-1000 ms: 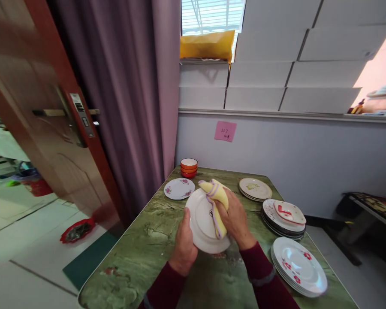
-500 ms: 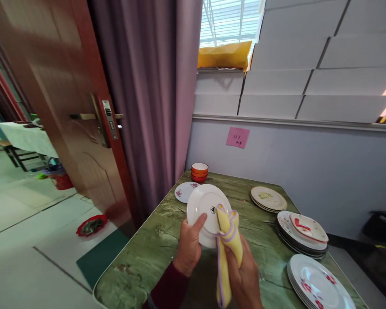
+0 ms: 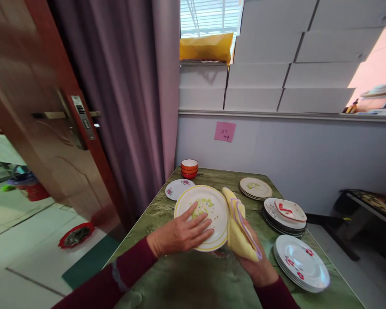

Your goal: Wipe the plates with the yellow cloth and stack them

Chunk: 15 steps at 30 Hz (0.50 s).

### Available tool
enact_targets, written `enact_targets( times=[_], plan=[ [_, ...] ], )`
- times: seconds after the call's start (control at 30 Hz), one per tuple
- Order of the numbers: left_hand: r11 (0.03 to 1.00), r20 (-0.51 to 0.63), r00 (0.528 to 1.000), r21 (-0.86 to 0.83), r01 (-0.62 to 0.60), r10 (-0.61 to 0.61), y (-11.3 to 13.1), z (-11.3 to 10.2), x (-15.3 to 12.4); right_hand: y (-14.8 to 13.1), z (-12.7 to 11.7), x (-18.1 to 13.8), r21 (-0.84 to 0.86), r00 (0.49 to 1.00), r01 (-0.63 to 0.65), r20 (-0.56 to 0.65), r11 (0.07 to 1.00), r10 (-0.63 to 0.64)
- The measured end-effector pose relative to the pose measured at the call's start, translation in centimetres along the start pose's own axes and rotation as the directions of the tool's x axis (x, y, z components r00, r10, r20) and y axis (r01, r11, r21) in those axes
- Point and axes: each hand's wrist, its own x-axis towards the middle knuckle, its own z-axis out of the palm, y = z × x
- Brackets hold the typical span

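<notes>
A cream plate (image 3: 219,214) with a yellow rim and a green floral print faces me, tilted up above the table. My left hand (image 3: 180,231) lies across its face with the fingers stretched out and spread. On the plate's right side, my right hand (image 3: 260,262) is closed around a folded yellow cloth (image 3: 239,231) with purple edging. The cloth meets the plate's right rim; the fingers behind it are hidden. Just behind the held plate, a white plate (image 3: 176,189) with pink flowers lies on the table.
The green marbled table (image 3: 154,266) carries orange-red bowls (image 3: 189,170) at the back left. Along its right side are stacked cream plates (image 3: 256,189), a plate stack topped by a small dish (image 3: 291,210), and red-flowered white plates (image 3: 302,262). A door (image 3: 51,128) stands left.
The plate has turned from its plain underside to its printed face. My left hand has gone from gripping the rim to lying flat on the face. The view has swung right.
</notes>
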Motion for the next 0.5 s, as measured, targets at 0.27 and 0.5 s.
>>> enact_targets(
  times=[0.27,0.5],
  plan=[
    [0.873,0.107,0.933,0.330,-0.358,0.343,0.2,-1.6,1.2,-0.7,-1.1,-0.9,-0.058,0.962,-0.233,0.133,0.971,0.239],
    [0.933,0.061,0.991,0.349,0.088,-0.116,0.2,1.2,0.7,2.0,-1.8,2.2,-0.030,0.960,-0.017,-0.281,0.999,0.008]
  ],
)
